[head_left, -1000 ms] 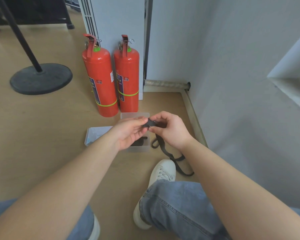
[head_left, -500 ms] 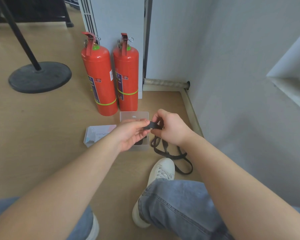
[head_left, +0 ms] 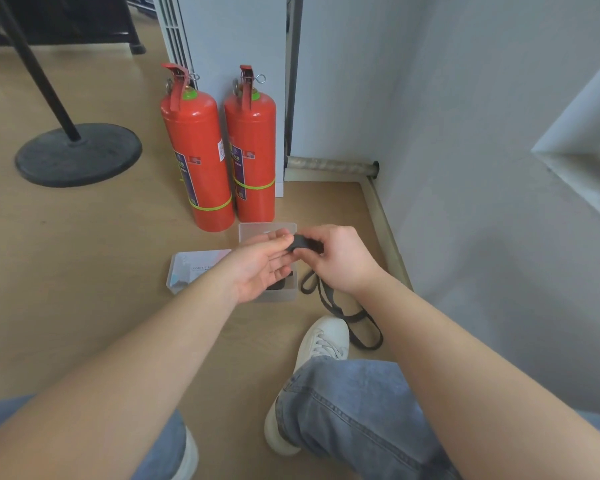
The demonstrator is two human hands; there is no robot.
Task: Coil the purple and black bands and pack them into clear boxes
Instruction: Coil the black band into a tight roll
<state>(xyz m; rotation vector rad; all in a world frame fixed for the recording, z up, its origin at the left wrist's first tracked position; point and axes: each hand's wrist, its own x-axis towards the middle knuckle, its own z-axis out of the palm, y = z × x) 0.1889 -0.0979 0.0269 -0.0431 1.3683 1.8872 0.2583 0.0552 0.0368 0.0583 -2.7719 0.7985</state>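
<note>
Right hand (head_left: 340,258): fingers curled, pinching the rolled end of the band (head_left: 301,242).
Left hand (head_left: 257,268): palm up, fingers loosely spread; thumb tip touches the roll.
Band location: roll held in the air above the box (head_left: 267,230); tail (head_left: 357,323) hangs to the floor at the box's 4 o'clock.
Box contents: one dark item (head_left: 281,284), mostly hidden by the left hand; type cannot be told.
Case (head_left: 187,268): flat, clear, printed label, at the box's 9 o'clock; contents unclear.
Extinguishers (head_left: 198,161): two, upright, at the box's 12 o'clock.
Shoe (head_left: 323,337): beside the tail, at the box's 5 o'clock.
</note>
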